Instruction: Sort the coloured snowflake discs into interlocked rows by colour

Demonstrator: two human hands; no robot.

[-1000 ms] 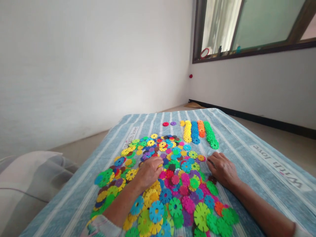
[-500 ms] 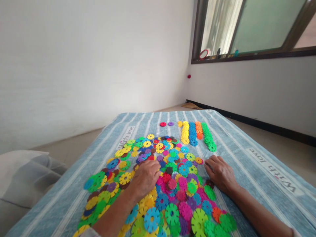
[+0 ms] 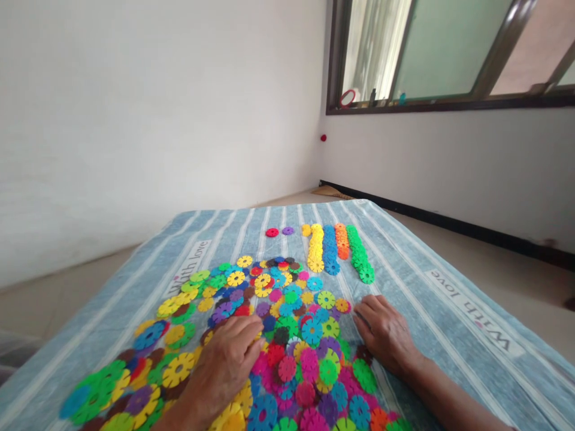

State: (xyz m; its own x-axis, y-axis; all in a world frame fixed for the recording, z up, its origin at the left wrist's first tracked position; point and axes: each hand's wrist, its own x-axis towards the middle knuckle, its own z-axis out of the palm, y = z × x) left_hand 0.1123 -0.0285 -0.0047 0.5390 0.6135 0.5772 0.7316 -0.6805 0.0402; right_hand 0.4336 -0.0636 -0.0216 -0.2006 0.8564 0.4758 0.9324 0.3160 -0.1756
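Note:
A large spread of mixed coloured notched discs [image 3: 309, 330] covers the near middle of the cloth. Over its left part rests my left hand [image 3: 231, 353], fingers curled down on the discs; what its fingertips touch is hidden. My right hand [image 3: 385, 328] lies at the right edge of the spread, fingers bent and close together, near an orange-yellow disc [image 3: 342, 306]. Beyond the spread are overlapping rows of yellow [image 3: 316, 248], blue [image 3: 330, 250], orange [image 3: 342, 241] and green discs [image 3: 360, 254]. Left of them sit a red disc [image 3: 272, 232], a purple disc [image 3: 288, 231] and an orange-yellow disc [image 3: 306, 230].
The surface wears a blue and white striped cloth [image 3: 431, 317] with printed lettering. White walls [image 3: 157, 108] stand behind and to the right. A dark-framed window [image 3: 449, 106] holds a round red-rimmed mirror [image 3: 347, 99] on its sill.
The camera view has shifted, so the cloth and discs appear farther left and slightly lower. Both hands stay at about the same places beside the discs, and the rows look unchanged.

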